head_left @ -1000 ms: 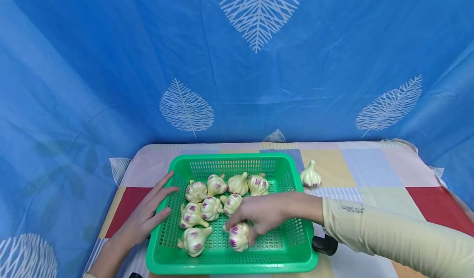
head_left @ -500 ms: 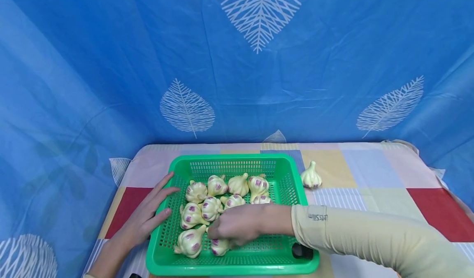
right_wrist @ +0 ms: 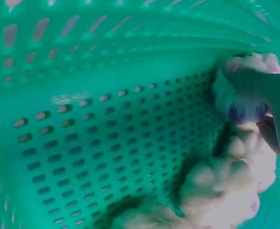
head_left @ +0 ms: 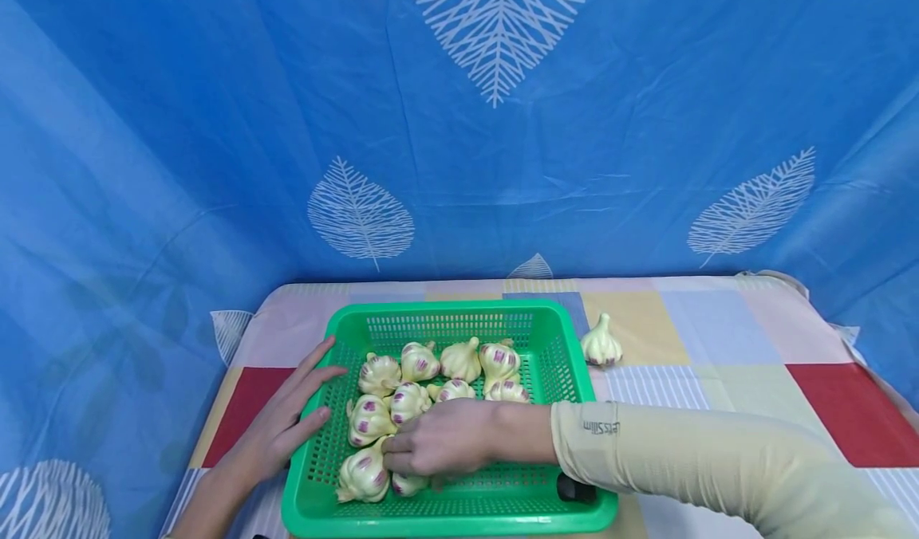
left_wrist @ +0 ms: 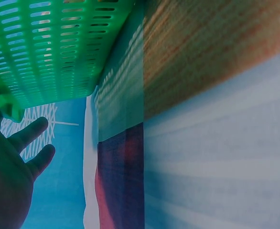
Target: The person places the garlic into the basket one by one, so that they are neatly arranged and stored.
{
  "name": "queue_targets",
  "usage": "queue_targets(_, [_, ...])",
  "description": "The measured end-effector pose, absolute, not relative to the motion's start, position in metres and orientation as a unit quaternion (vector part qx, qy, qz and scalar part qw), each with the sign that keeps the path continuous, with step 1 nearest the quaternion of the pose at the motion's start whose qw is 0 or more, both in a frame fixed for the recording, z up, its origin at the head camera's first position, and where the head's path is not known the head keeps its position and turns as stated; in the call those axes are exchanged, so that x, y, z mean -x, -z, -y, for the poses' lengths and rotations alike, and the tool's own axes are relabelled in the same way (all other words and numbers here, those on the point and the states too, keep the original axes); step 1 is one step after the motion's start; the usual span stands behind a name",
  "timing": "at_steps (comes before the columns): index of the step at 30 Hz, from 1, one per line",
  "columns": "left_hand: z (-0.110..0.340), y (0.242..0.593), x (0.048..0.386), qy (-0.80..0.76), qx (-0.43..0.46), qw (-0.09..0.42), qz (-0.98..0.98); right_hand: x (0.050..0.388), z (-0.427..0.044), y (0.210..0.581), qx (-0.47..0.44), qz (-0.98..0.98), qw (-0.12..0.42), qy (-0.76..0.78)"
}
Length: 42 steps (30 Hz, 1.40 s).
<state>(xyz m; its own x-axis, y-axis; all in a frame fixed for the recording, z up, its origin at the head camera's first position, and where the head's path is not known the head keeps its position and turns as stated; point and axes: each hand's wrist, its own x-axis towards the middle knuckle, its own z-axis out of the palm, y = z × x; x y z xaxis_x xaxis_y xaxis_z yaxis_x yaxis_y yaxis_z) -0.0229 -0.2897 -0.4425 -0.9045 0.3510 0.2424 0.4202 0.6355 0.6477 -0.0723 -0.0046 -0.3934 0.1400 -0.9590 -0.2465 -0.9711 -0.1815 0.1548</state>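
In the head view, a green plastic basket (head_left: 445, 521) holds several garlic bulbs with purple patches. My right hand (head_left: 443, 441) reaches into its front part and grips a garlic bulb (head_left: 409, 485), mostly covered by the fingers. That bulb sits right beside another garlic bulb (head_left: 364, 475) at the front left. The right wrist view has the thumb (right_wrist: 254, 81) lying across the gripped bulb (right_wrist: 238, 107). My left hand (head_left: 283, 423) rests at the basket's left rim with fingers spread and fairly straight; the left wrist view shows it beside the slotted wall (left_wrist: 59, 52).
One white garlic bulb (head_left: 601, 343) stands outside the basket, by its right rear side. A patchwork cloth (head_left: 747, 340) covers the table. Behind hangs a blue curtain (head_left: 459, 188) with white leaf prints. A black wrist device (head_left: 574, 489) overlaps the basket's right wall.
My right hand has moved left inside the basket with the garlic bulb, up against the front-left bulb, which has shifted slightly left. A bulb at the right middle is now uncovered. The left hand stays put.
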Motion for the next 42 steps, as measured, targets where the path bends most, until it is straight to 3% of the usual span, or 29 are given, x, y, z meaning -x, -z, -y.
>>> queue_targets(8, [0.290, 0.443, 0.022, 0.373, 0.214, 0.041, 0.902, 0.093, -0.016, 0.365, 0.723, -0.686, 0.042, -0.068])
queue_targets(15, [0.291, 0.443, 0.024, 0.375, 0.217, 0.041, 0.900, 0.114, -0.063, 0.346, 0.668, -0.739, 0.084, 0.019])
queue_targets(20, [0.290, 0.440, 0.024, 0.378, 0.218, 0.040, 0.899, 0.114, -0.110, 0.351, 0.601, -0.785, 0.046, 0.143])
queue_targets(25, [0.290, 0.439, 0.024, 0.386, 0.216, 0.038, 0.896, 0.102, -0.162, 0.370, 0.489, -0.827, -0.003, 0.278])
queue_targets(32, [0.289, 0.440, 0.023, 0.381, 0.215, 0.041, 0.898, 0.078, -0.232, 0.430, 0.338, -0.849, -0.117, 0.389])
queue_targets(42, [0.289, 0.440, 0.023, 0.379, 0.212, 0.042, 0.900, 0.068, -0.280, 0.489, 0.181, -0.877, -0.072, 0.440])
